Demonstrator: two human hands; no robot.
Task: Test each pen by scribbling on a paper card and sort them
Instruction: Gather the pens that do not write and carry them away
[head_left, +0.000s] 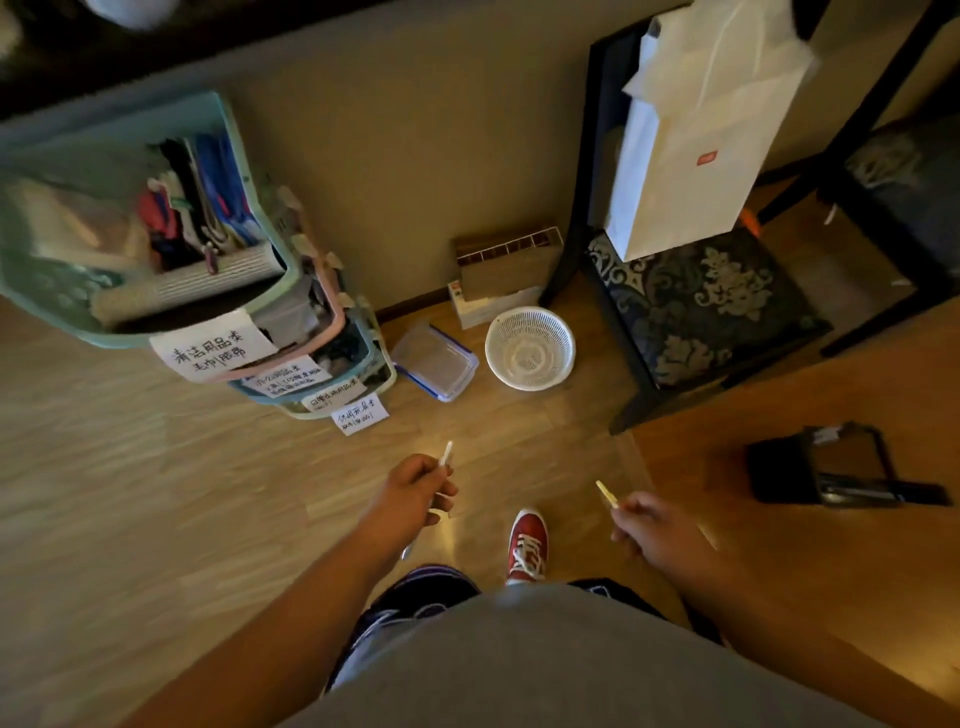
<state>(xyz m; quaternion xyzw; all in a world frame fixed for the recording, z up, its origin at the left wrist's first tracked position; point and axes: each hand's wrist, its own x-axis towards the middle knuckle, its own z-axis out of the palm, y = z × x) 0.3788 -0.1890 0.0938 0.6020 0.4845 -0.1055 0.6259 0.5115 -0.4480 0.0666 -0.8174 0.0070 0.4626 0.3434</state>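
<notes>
I stand over a wooden floor, looking down. My left hand (415, 488) is closed around a white pen (445, 455) whose tip pokes up past my fingers; a second white bit shows below the fist. My right hand (644, 525) grips a thin yellowish pen (607, 493) that points up and left. Both hands hang in the air at about waist height, roughly a shoulder width apart. No paper card is visible.
A stack of labelled plastic baskets (260, 358) stands at the left. A clear lidded box (436, 364) and a white round basket (530, 348) lie on the floor ahead. At the right, a chair (701, 306) holds a white paper bag (691, 140). A black object (810, 473) lies at far right.
</notes>
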